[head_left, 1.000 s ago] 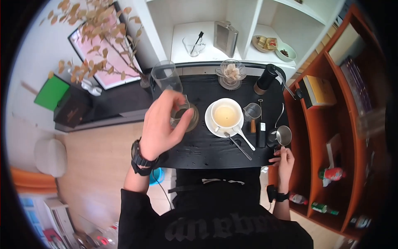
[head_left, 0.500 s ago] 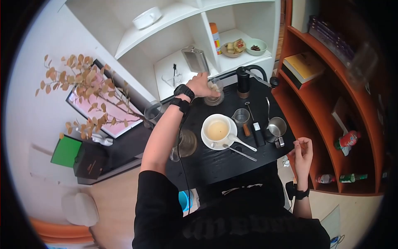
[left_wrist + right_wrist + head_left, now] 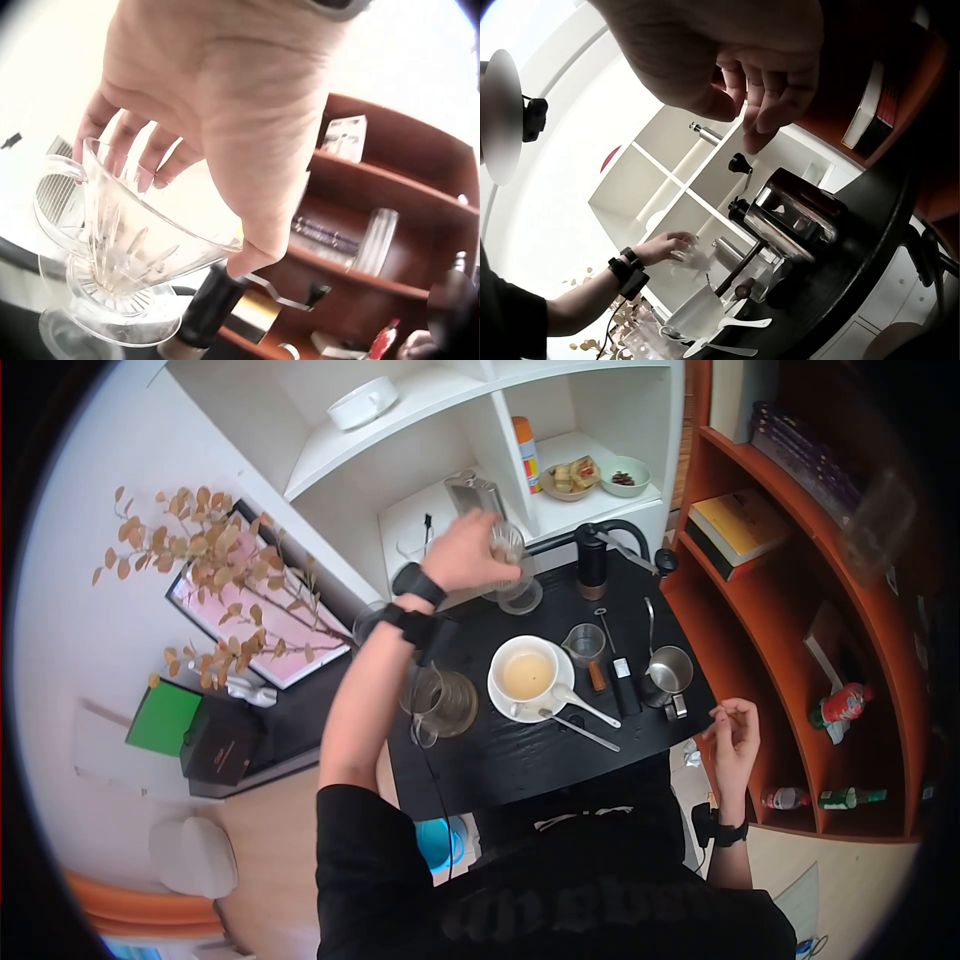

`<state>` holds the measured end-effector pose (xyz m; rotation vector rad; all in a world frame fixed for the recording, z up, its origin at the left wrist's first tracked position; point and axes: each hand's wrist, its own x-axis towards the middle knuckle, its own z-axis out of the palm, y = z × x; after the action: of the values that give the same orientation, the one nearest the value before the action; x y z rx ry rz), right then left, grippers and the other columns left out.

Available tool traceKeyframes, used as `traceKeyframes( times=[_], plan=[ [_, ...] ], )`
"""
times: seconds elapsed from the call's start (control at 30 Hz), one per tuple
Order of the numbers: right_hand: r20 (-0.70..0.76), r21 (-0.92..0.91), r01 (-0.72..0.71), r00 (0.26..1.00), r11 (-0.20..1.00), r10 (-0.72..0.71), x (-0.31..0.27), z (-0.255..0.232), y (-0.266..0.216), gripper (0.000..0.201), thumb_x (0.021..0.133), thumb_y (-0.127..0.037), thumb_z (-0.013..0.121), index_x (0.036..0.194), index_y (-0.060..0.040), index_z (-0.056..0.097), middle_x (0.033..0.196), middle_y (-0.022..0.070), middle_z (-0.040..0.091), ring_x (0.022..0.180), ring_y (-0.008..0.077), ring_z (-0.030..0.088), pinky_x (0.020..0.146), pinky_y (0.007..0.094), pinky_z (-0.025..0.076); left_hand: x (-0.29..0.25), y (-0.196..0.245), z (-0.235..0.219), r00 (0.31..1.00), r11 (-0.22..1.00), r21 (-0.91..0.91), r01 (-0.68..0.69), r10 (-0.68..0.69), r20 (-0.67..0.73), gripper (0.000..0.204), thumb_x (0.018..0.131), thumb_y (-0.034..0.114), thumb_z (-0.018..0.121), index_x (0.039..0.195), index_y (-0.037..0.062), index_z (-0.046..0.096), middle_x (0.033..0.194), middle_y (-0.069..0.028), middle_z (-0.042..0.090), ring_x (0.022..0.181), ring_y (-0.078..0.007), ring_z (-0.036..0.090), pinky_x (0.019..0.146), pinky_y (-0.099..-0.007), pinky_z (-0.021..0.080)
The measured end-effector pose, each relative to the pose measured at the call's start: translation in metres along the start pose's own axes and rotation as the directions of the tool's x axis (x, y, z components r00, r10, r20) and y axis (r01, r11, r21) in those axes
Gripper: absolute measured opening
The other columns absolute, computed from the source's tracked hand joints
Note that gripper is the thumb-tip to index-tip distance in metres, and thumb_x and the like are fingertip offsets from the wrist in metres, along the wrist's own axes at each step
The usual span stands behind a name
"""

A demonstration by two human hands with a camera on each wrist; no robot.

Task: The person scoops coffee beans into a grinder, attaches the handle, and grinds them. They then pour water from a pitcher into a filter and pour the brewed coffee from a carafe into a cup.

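Note:
My left hand holds a clear ribbed coffee dripper by its rim, thumb on one side and fingers on the other. The dripper is tilted, its loop handle pointing away from the thumb. Below it, a clear round glass piece stands at the table's back edge. My right hand hangs beside the table's right edge with loosely curled fingers and nothing in them. Nearest to it is a steel pitcher. A white bowl of pale liquid sits on a saucer mid-table, a white spoon beside it.
A glass carafe stands on the table's left. A black hand grinder is at the back right, and a small glass jug lies between bowl and pitcher. White shelves rise behind; a brown bookcase borders the right.
My left hand has gone from above the carafe to the dripper and lifted it off the round glass piece. My right hand has moved from beside the pitcher out past the table's right edge.

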<state>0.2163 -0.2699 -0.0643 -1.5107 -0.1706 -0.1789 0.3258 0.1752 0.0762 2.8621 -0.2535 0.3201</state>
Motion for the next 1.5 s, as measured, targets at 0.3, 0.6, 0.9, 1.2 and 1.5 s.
traceKeyframes(
  times=[0.3,0.6,0.9,1.2,1.5],
  plan=[
    [0.149,0.040,0.074,0.986,0.996,-0.080,0.018,0.025,-0.015,0.015,0.099,0.001,0.050,0.112,-0.0024,0.053,0.095,0.0064,0.059,0.068,0.0070,0.057,0.059,0.0189,0.042,-0.147,0.019,-0.106,0.987,0.987,-0.034,0.160,-0.160,0.007,0.078,0.069,0.033,0.082,0.133,-0.0002,0.052,0.124,-0.0143,0.057,0.106,-0.0249,0.059,0.083,-0.0336,0.050],
    [0.193,0.075,0.106,0.974,0.992,-0.119,0.022,0.047,-0.021,0.013,0.099,0.002,0.050,0.110,-0.0031,0.054,0.092,0.0054,0.061,0.069,0.0068,0.056,0.060,0.0192,0.042,-0.198,-0.003,-0.065,0.963,0.961,-0.084,0.265,-0.260,0.065,0.080,0.068,0.033,0.082,0.133,-0.0022,0.051,0.125,-0.0163,0.057,0.117,-0.0314,0.057,0.100,-0.0378,0.046],
    [0.146,0.040,0.065,0.987,0.997,-0.071,0.021,0.034,-0.010,0.016,0.098,0.003,0.050,0.112,-0.0039,0.054,0.094,0.0046,0.060,0.068,0.0065,0.054,0.061,0.0188,0.041,-0.201,0.013,-0.060,0.966,0.966,-0.055,0.251,-0.246,0.076,0.081,0.068,0.034,0.082,0.134,-0.0033,0.050,0.125,-0.0171,0.057,0.117,-0.0325,0.057,0.101,-0.0382,0.046],
    [0.095,-0.310,-0.074,0.990,0.948,0.109,0.015,0.031,0.020,0.039,0.097,-0.011,0.064,0.129,-0.0025,0.044,0.116,0.0058,0.050,0.073,0.0060,0.050,0.061,0.0199,0.042,-0.213,0.038,-0.051,0.960,0.981,0.069,0.181,-0.161,-0.228,0.076,0.072,0.033,0.084,0.133,-0.0006,0.052,0.139,-0.0185,0.052,0.128,-0.0384,0.049,0.107,-0.0437,0.040],
    [0.222,-0.178,-0.321,0.908,0.930,0.356,0.022,0.028,0.035,0.028,0.104,-0.029,0.054,0.089,-0.0059,0.058,0.086,0.0034,0.064,0.069,0.0087,0.061,0.061,0.0203,0.047,-0.254,0.129,0.017,0.914,0.985,-0.131,0.108,-0.151,-0.378,0.033,0.075,0.015,0.079,0.104,0.0044,0.068,0.098,-0.0091,0.068,0.095,-0.0273,0.064,0.083,-0.0379,0.047]
  ],
)
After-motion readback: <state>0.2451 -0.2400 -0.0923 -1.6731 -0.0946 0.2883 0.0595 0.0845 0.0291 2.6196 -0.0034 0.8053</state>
